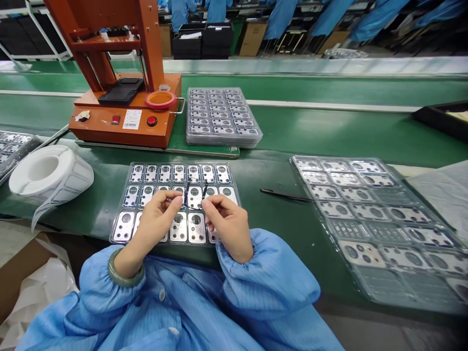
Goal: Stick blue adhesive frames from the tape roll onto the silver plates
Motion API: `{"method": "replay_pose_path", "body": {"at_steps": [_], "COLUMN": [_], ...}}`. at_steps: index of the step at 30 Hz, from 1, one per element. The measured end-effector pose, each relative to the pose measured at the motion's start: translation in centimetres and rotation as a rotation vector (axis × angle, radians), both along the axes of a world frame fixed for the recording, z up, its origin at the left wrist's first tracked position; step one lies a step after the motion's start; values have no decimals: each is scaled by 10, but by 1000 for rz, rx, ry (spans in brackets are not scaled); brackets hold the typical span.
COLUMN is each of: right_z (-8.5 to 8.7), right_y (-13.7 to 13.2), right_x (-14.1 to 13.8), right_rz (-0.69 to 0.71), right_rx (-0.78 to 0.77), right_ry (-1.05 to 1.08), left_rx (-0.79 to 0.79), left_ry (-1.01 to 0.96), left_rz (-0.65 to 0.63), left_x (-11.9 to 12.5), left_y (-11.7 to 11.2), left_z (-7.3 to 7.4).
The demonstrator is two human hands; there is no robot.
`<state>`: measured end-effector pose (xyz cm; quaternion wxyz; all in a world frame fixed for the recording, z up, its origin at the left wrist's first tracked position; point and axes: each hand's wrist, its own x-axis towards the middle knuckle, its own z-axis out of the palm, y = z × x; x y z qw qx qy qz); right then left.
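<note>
L hand [157, 219] and R hand [228, 222] both pinching, thumb to forefinger, at a thin dark piece [187, 191]; can't tell if it's one loop or two strips. It's up over the see-through tray [128, 209] at centre, prob. gripped by its edges b/c it's slim & bendy. Tray's moulded plastic, glossy, w/ rows of silvery rectangular plates [196, 228], round holes in each; sits close in, prob. for easy reach. Black slender tweezers [285, 195] at 3 o'clock, 2nd tray [383, 282] beyond, approx. 3–4. Paper-label roll [73, 170] at 10, boxy orange metal press [106, 129] at 11, tray stack [224, 139] approx. 12–1.
</note>
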<state>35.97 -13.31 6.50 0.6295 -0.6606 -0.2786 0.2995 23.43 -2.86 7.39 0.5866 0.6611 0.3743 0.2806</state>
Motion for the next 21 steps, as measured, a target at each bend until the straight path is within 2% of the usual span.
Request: {"method": "replay_pose_path", "body": {"at_steps": [9, 16, 21], "right_z": [0, 7, 0], "right_y": [-1, 3, 2], "right_x": [4, 33, 48], "right_rz": [88, 194, 215], "right_rx": [-34, -161, -230], "right_ry": [-21, -199, -218], "left_rx": [80, 178, 218], "left_ry": [0, 54, 130], "left_rz": [-11, -7, -57], "left_x": [5, 16, 25], "left_y": [3, 1, 2], "left_z": [-3, -6, -19]}}
